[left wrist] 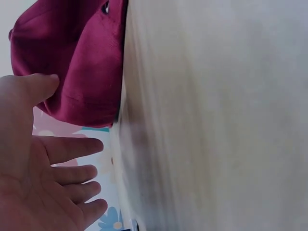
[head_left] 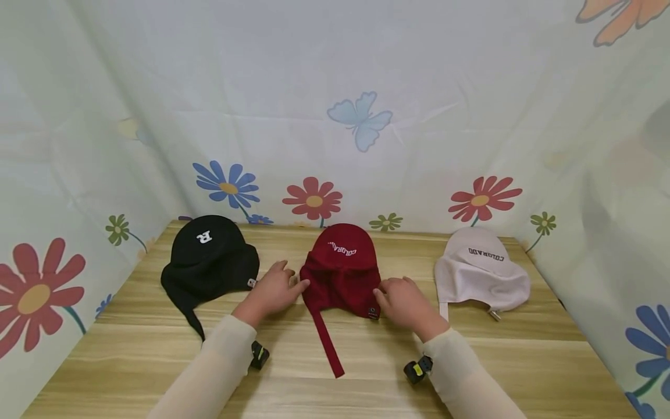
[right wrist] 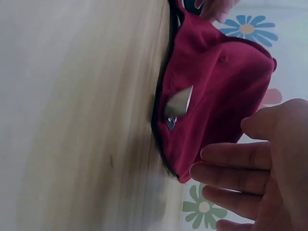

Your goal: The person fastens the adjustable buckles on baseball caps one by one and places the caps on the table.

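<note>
The red cap [head_left: 342,273] lies on the desk [head_left: 366,401] between your hands, its long axis running toward you down to the strap [head_left: 328,346]. Your left hand [head_left: 274,289] is at the cap's left edge, your right hand [head_left: 407,301] at its right, about equally near; each grip is spread, clamped on nothing; you cannot tell firm contact.

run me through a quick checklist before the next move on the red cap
1. Red cap between left hand and right hand: ok.
2. Strap extended toward the person, untangled: ok.
3. Black cap and pale cap apart from the red one: ok.
4. Secure grip: not ok, neither hand is curled round the red cap.
5. Firm contact on both sides: cannot tell.
</note>
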`<control>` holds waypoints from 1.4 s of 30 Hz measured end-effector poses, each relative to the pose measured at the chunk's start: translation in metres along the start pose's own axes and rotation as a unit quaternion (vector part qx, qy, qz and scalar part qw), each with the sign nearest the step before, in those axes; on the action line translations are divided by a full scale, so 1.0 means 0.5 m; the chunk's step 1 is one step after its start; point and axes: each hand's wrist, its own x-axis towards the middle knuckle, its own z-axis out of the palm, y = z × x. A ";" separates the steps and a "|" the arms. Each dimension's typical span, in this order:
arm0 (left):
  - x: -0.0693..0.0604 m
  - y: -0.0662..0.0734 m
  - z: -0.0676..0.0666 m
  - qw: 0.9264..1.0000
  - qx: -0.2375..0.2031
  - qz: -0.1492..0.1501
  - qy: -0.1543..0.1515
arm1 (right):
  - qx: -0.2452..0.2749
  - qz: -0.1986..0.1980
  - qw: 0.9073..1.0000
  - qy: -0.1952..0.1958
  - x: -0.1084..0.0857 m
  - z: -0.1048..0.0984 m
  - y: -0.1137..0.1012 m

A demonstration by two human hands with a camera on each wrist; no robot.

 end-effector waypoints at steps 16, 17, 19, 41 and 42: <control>-0.031 0.033 0.019 1.000 -0.022 -0.002 0.004 | 0.015 -0.052 0.998 0.014 -0.043 0.023 -0.011; -0.033 0.036 0.021 1.000 -0.026 -0.005 0.001 | 0.016 -0.052 0.998 0.011 -0.044 0.025 -0.011; -0.036 0.040 0.026 1.000 -0.030 -0.006 -0.003 | 0.022 -0.050 0.999 0.000 -0.048 0.027 -0.012; -0.021 0.052 0.051 0.997 -0.043 0.007 0.057 | 0.017 -0.064 0.997 0.040 -0.048 0.043 -0.016; -0.022 0.053 0.048 0.997 -0.058 0.001 0.057 | 0.025 -0.062 0.997 0.046 -0.047 0.041 -0.016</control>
